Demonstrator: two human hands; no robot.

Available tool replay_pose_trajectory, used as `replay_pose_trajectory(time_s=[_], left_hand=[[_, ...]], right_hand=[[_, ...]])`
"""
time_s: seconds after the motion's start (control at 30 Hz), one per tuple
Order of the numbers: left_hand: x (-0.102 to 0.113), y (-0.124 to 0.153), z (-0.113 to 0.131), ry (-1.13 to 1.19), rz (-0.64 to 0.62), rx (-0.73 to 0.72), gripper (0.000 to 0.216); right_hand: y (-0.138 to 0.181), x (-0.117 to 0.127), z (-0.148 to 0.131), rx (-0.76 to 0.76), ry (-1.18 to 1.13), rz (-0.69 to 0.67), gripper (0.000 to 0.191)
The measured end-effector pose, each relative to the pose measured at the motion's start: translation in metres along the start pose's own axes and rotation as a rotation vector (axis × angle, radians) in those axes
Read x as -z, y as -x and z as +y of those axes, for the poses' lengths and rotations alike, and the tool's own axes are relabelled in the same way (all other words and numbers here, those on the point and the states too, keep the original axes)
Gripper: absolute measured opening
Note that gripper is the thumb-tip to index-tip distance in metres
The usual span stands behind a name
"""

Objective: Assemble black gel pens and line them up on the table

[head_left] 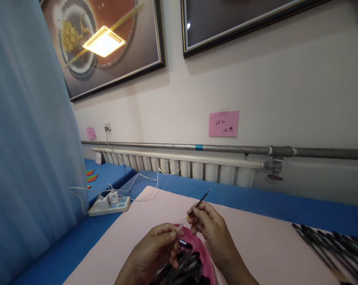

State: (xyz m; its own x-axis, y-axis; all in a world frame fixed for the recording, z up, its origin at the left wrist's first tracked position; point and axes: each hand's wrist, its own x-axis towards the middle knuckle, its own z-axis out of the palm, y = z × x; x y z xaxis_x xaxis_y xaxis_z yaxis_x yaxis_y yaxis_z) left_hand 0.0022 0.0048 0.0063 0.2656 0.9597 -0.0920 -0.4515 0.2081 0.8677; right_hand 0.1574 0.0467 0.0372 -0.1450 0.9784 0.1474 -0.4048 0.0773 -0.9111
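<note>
My right hand (pixel 210 221) pinches a thin pen refill (pixel 201 199) between thumb and fingers. It is dark along most of its length, with a yellow band and a clear, whitish lower end; its narrow tip slants up to the right. At that pale end, the thumb and forefinger of my left hand (pixel 156 245) are closed on the refill. A shiny black pen part (pixel 185 244) sticks out below my left fingers; whether they hold it I cannot tell. Beneath both hands stands a pink bowl (pixel 207 263) with several black pen parts (pixel 190 265) in it, some apparently in clear plastic.
Several long black pens (pixel 330 245) lie fanned out at the right on the pale pink sheet (pixel 262 237). A power strip (pixel 121 205) with white chargers and cables is at the left, near a blue curtain (pixel 33 138). A radiator (pixel 184 168) runs behind the blue table surface (pixel 285 202).
</note>
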Motion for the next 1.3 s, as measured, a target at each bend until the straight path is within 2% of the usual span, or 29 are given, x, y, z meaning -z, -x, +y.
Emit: replay_pose_trajectory(time_s=[0.27, 0.43, 0.63, 0.73, 0.83, 0.9, 1.07, 1.2, 1.3], left_hand=[[-0.004, -0.003, -0.002, 0.028, 0.015, -0.042, 0.012], [-0.003, -0.003, -0.002, 0.019, 0.025, -0.009, 0.015], [-0.003, -0.001, 0.005, 0.06, 0.09, -0.024, 0.018], [0.0, 0.0, 0.013, 0.106, 0.159, -0.062, 0.021], [0.004, 0.001, 0.022, 0.149, 0.237, -0.092, 0.023], [0.007, 0.001, 0.025, 0.187, 0.285, -0.104, 0.024], [0.013, 0.001, 0.029, 0.224, 0.33, -0.129, 0.028], [0.016, 0.001, 0.03, 0.232, 0.328, -0.132, 0.032], [0.016, 0.002, 0.032, 0.245, 0.336, -0.144, 0.032]], right_hand=[[0.005, -0.007, 0.005, -0.144, 0.207, -0.152, 0.015], [0.0, -0.002, 0.007, -0.064, 0.17, 0.062, 0.02], [-0.002, 0.001, 0.005, -0.071, 0.248, 0.055, 0.017], [0.0, 0.005, -0.003, -0.02, 0.522, -0.02, 0.014], [0.005, 0.012, -0.012, 0.032, 1.152, -0.255, 0.016], [0.008, 0.016, -0.018, -0.003, 1.461, -0.361, 0.019], [0.016, 0.018, -0.028, -0.136, 1.618, -0.411, 0.021], [0.023, 0.013, -0.03, -0.126, 1.731, -0.428, 0.017], [0.021, 0.012, -0.028, -0.172, 1.722, -0.419, 0.02]])
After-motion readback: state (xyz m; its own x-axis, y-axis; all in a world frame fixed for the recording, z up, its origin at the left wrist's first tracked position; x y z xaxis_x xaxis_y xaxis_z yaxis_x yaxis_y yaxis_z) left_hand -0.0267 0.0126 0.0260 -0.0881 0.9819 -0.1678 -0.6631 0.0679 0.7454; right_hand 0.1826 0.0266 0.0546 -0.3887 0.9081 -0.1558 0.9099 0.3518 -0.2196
